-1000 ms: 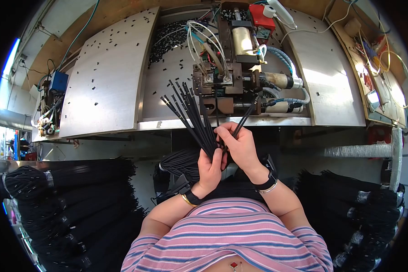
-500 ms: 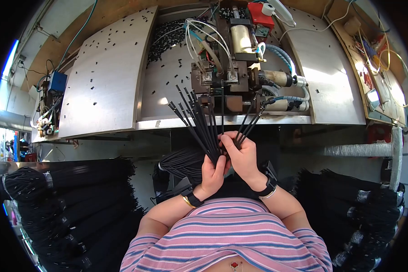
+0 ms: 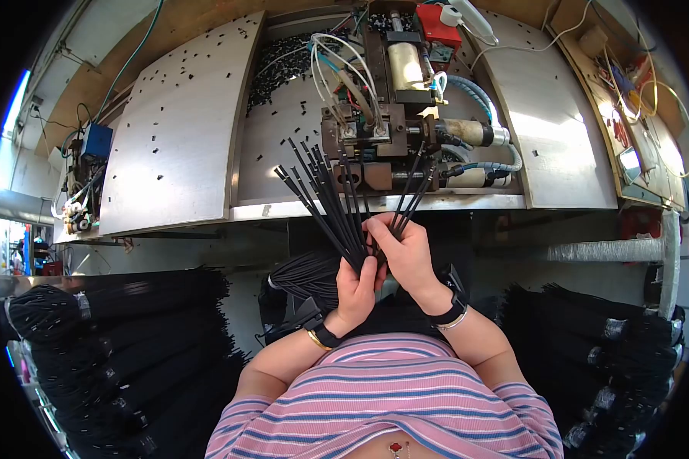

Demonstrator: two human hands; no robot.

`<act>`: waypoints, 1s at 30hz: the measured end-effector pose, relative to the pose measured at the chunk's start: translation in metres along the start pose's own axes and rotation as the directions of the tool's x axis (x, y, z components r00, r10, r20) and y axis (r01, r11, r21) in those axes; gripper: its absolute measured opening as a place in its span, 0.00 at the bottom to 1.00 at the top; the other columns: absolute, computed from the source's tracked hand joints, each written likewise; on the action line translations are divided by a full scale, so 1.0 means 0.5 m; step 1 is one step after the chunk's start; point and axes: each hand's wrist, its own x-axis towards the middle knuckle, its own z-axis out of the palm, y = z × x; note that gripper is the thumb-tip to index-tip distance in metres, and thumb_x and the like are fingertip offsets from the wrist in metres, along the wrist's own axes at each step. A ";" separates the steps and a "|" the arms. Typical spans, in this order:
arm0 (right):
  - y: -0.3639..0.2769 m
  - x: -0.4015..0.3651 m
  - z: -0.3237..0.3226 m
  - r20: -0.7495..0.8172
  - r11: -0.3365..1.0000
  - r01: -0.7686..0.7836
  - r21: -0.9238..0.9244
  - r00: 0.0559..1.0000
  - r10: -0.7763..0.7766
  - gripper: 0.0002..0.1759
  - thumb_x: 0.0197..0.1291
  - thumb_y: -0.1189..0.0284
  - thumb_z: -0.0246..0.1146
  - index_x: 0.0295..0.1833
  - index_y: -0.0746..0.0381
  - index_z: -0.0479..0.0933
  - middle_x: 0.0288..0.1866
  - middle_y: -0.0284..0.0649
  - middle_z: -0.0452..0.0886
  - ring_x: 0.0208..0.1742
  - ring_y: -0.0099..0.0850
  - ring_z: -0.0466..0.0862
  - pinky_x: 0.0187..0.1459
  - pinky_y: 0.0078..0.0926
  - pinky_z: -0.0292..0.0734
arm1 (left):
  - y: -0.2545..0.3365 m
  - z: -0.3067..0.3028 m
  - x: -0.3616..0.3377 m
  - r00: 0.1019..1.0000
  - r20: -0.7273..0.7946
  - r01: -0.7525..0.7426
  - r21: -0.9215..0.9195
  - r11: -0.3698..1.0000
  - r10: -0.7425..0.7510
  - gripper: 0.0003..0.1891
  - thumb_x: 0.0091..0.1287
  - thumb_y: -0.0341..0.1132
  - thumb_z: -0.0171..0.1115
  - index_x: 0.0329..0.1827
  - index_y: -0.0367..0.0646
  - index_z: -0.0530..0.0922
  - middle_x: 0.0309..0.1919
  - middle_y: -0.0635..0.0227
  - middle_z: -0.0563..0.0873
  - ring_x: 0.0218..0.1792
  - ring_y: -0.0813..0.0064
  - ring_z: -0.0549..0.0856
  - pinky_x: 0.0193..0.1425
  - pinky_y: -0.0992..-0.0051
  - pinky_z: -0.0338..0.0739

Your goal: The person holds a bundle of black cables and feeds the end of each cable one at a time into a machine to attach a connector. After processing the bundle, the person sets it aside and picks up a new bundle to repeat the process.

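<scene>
My left hand (image 3: 357,289) grips the lower end of a fan of several thin black rods (image 3: 320,193), which spread up and to the left over the steel bench. My right hand (image 3: 407,251) is closed on a few more black rods (image 3: 411,187) that point up and right, their tips reaching the front of the small machine (image 3: 383,130). Both hands touch each other just below the bench's front edge. A dark bundle of the same rods (image 3: 306,274) lies under my hands, partly hidden.
Curved steel plates (image 3: 176,122) dotted with small black pieces flank the machine. A heap of black pieces (image 3: 279,65) lies behind it. Tied bundles of black rods (image 3: 107,336) are stacked at left, more bundles (image 3: 605,336) at right. Cables and tools (image 3: 628,84) crowd the far right.
My right hand's rods have swung from the loose fan to point at the machine's front. The left hand's fan shifted slightly left. The single rod that stood upright at the machine is gone.
</scene>
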 end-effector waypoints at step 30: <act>-0.041 -0.001 -0.001 -0.015 0.999 -0.040 0.011 0.999 0.040 0.10 0.62 0.69 0.61 0.38 0.67 0.78 0.26 0.33 0.78 0.17 0.18 0.76 0.12 0.15 0.68 | 0.014 0.021 0.019 0.997 -0.052 -0.051 0.057 0.997 0.054 0.06 0.73 0.31 0.48 0.47 0.40 0.68 0.29 0.72 0.77 0.22 0.89 0.71 0.24 0.89 0.64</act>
